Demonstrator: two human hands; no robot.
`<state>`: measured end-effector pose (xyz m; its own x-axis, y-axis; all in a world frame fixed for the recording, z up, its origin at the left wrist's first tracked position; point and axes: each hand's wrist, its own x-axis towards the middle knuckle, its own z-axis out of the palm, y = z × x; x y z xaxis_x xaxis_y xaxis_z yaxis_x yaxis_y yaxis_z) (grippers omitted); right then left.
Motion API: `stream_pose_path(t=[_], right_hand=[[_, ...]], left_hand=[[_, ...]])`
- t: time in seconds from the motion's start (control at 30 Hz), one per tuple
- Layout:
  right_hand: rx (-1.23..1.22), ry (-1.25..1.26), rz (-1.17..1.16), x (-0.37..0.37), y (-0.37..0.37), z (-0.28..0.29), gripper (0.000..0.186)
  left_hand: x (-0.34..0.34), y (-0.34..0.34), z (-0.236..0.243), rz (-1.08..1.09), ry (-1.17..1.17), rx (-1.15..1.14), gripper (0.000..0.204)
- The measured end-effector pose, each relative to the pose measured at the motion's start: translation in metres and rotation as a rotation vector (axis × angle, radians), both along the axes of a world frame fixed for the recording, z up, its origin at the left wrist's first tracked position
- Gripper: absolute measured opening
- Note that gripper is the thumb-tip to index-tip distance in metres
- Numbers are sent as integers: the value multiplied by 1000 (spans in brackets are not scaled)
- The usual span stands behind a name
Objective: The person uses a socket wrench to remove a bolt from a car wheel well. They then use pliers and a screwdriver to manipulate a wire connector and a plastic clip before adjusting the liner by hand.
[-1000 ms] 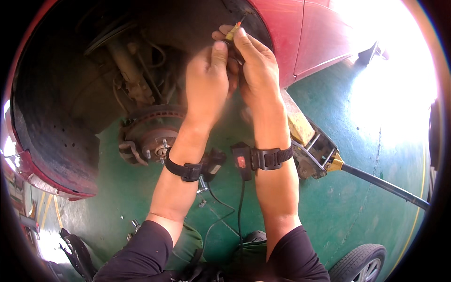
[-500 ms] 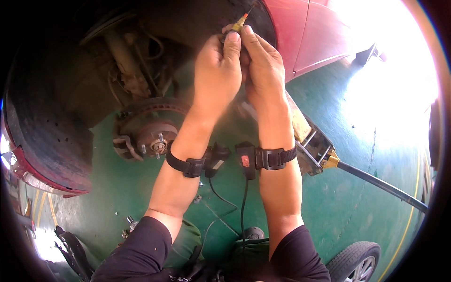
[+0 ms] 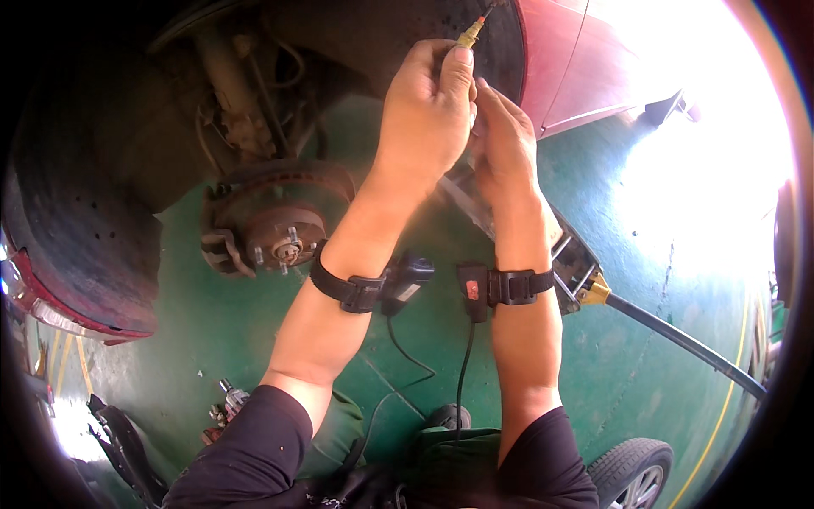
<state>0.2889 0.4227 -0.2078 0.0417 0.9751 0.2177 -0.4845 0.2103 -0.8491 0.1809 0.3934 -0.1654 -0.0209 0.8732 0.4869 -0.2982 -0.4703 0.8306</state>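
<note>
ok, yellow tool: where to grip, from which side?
Probably the yellow body, behind the orange collar, coming from the lower left, as the left hand does. The body is thicker than the thin shaft, which points up and right, away from the person. Its rear end is hidden.

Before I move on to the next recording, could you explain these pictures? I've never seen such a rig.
No robot here: this is bare-handed work, filmed by a wide camera worn on the worker's head, looking down, which bends straight edges. Black bands circle both forearms. The left hand holds a slim yellow tool with an orange tip; the right hand is close beside it, and whether it grips anything is unclear. Ahead is a red car with its brake disc exposed. On the green floor are a jack and a wheel.
</note>
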Motion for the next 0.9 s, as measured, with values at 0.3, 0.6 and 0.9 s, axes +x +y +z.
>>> stream_pose_path(t=[0.3, 0.6, 0.9], right_hand=[[399, -807, -1049, 13, -1, -15, 32], [342, -727, -851, -4, 2, -35, 53], [773, -822, -874, 9, 29, -82, 13]], left_hand=[[-7, -5, 5, -140, -120, -188, 41], [-16, -9, 15, -273, -136, -203, 40], [-71, -19, -6, -472, -197, -268, 36]])
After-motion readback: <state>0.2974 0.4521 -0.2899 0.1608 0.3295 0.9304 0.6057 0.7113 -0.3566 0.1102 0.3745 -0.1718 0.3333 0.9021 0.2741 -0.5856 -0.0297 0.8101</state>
